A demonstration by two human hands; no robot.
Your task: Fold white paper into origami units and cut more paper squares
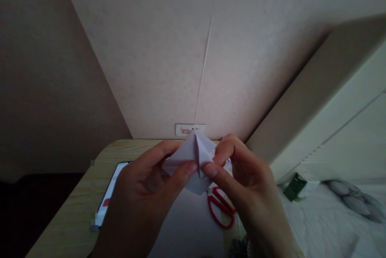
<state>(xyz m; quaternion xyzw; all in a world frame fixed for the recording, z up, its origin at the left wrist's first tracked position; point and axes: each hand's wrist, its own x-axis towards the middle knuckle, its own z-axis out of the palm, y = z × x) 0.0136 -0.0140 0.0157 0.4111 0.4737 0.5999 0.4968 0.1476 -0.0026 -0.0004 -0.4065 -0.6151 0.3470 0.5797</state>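
Folded paper: there it is (pixel 185 149), up off the bench between your two hands, peak pointing away from you, a raised ridge running down its middle.
Left hand: yours (pixel 141 197) is closed narrow on the paper's left side, thumb pressed on the near face just beside the ridge, fingers mostly hidden behind.
Right hand: this one (pixel 253 181) is pinching too, thumb near the ridge's lower end, forefinger bent at the right edge.
Thumbs: nearly meeting, a good spot for control; pin with the left, work the flap with the right, and press lightly so the layers don't buckle.
Ridge: line it up with the peak before you sharpen it; run a thumb from the middle outward, for a skewed crease would probably show at the tip.
Bench: pale wood grain (pixel 75 197), rounded at the far left corner; a flat sheet (pixel 193 226) lies below and between your hands.
Scissors: red handles (pixel 222 225) just left of your right wrist.
Phone: partly behind your left hand (pixel 112 185), screen lit.
Room: dim light; socket (pixel 178 130) on the wall (pixel 163 49) beyond the peak; green-and-white box (pixel 297 187) off to your right hand's right.
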